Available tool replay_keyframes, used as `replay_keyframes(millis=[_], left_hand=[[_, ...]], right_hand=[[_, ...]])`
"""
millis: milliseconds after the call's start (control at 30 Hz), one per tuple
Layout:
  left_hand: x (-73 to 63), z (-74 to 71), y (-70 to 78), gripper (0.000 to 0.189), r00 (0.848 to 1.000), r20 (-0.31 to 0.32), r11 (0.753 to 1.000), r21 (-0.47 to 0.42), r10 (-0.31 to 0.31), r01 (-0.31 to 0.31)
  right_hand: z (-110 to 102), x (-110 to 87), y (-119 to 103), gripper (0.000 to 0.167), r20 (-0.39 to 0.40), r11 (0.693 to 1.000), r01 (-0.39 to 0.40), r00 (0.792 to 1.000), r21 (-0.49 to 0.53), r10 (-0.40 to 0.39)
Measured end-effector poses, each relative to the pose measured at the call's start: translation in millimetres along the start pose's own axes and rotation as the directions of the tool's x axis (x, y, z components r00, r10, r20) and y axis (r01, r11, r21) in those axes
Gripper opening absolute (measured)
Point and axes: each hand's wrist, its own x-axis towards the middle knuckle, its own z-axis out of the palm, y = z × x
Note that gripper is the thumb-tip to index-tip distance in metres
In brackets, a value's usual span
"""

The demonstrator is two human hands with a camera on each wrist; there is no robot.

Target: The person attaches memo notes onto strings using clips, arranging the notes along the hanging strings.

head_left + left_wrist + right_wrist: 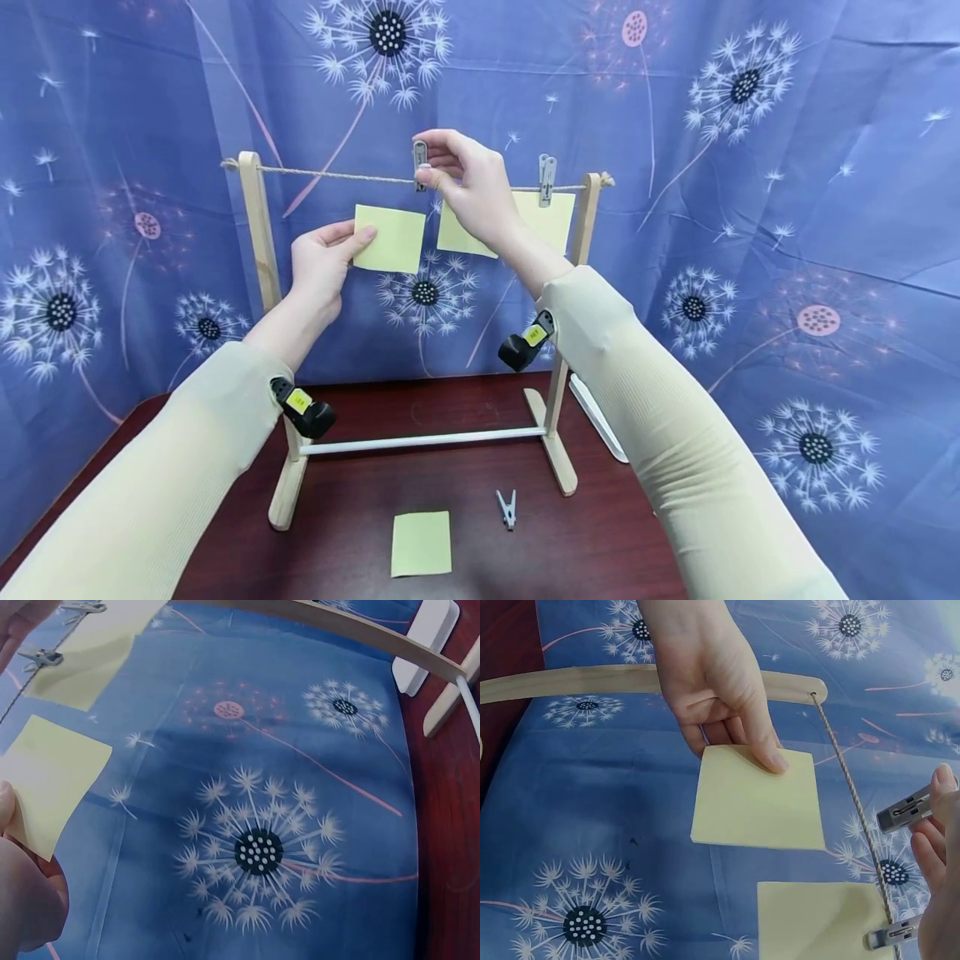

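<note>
My left hand (318,265) pinches a yellow paper note (393,242) by its left edge, thumb in front; the note is below the rope (337,175). At the rope, my right hand (472,179) pinches a grey clothespin (420,158) between thumb and fingers. In the right wrist view this clothespin (904,814) is beside the rope, apart from the held note (757,799). Two more yellow notes hang to the right, one (457,232) partly behind my right hand, the other (555,218) under a clothespin (547,181). The left wrist view shows another clothespin (39,657) on the nearer hanging note (79,675).
The rope spans two wooden posts (258,225) joined low down by a white rod (427,440). On the dark red table (345,492) lie another yellow note (422,543) and a grey clothespin (507,509). A white object (597,417) lies by the right post. Behind hangs a blue dandelion-print cloth (150,317).
</note>
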Motion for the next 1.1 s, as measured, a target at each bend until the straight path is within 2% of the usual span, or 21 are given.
replay_keyframes(millis=[100,267,433,567,733,967,1100], left_hand=[[2.4,6.0,3.2,0.026,1.000,-0.014,1.000,-0.031,0.000,0.000],[4.7,11.3,7.8,0.019,0.999,-0.052,0.996,-0.088,0.004,-0.008],[5.2,16.6,11.1,0.014,0.999,-0.041,0.992,-0.124,0.011,-0.016],[5.1,19.4,11.9,0.010,0.999,-0.036,0.990,-0.141,0.016,-0.021],[5.0,23.1,9.8,0.012,0.999,-0.033,0.987,-0.159,0.021,-0.026],[6.6,29.3,6.8,0.014,0.998,-0.052,0.985,-0.169,0.031,-0.040],[7.2,32.0,4.9,0.026,0.999,-0.043,0.983,-0.182,0.026,-0.034]], right_hand=[[1,5.9,0,0.033,-0.021,1.000,-0.002,1.000,-0.014,0.001],[5,15.2,-1,0.031,-0.050,0.999,-0.041,0.998,-0.015,0.040],[7,21.8,-2,0.027,-0.097,0.993,-0.106,0.990,-0.052,0.101],[10,25.0,-3,0.024,-0.124,0.990,-0.129,0.985,-0.062,0.121],[14,27.1,-3,0.021,-0.130,0.988,-0.133,0.984,-0.073,0.123],[14,29.2,3,0.020,-0.132,0.980,-0.186,0.975,-0.065,0.176],[14,29.9,5,0.021,-0.122,0.975,-0.218,0.970,-0.040,0.212]])
